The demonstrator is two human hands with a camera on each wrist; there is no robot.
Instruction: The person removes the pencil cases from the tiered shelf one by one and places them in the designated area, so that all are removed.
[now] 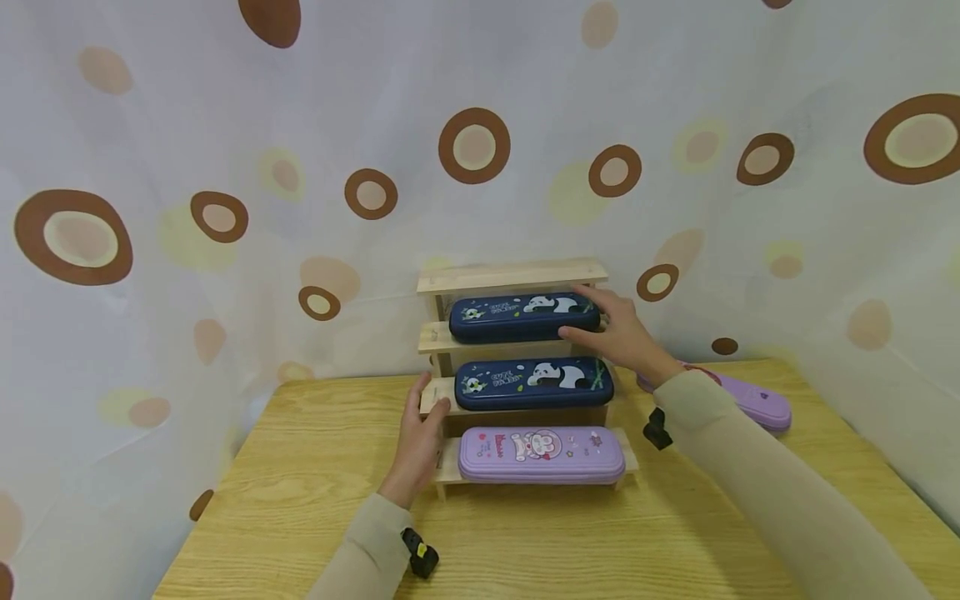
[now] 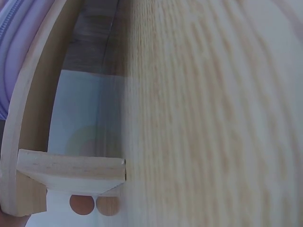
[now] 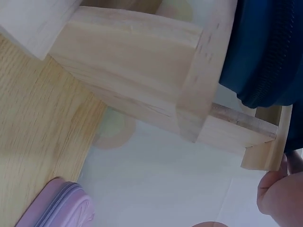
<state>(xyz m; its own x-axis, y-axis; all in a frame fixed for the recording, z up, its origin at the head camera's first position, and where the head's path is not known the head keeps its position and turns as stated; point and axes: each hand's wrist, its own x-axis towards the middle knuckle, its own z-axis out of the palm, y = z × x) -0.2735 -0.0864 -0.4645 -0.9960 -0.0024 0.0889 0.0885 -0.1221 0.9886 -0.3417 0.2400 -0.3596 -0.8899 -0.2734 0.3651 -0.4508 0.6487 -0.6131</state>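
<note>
A stepped wooden rack (image 1: pixel 512 276) stands on the table with several shelves. My right hand (image 1: pixel 618 329) pinches the right end of the upper navy panda pencil case (image 1: pixel 517 310), thumb in front and fingers behind. That case lies on the shelf below the top one. A second navy panda pencil case (image 1: pixel 517 384) rests one shelf lower. On the lowest shelf lies a lilac pencil case (image 1: pixel 517 454) with a cartoon bunny. My left hand (image 1: pixel 417 442) holds the left end of the rack beside the lower panda case. In the right wrist view, part of the right hand (image 3: pixel 286 191) shows by the shelf edge.
Another lilac pencil case (image 1: pixel 757 403) lies on the wooden table (image 1: pixel 322 475) to the right of the rack, partly hidden by my right arm. Behind everything hangs a white curtain (image 1: pixel 405 100) with brown and yellow dots. The rack's top shelf is bare.
</note>
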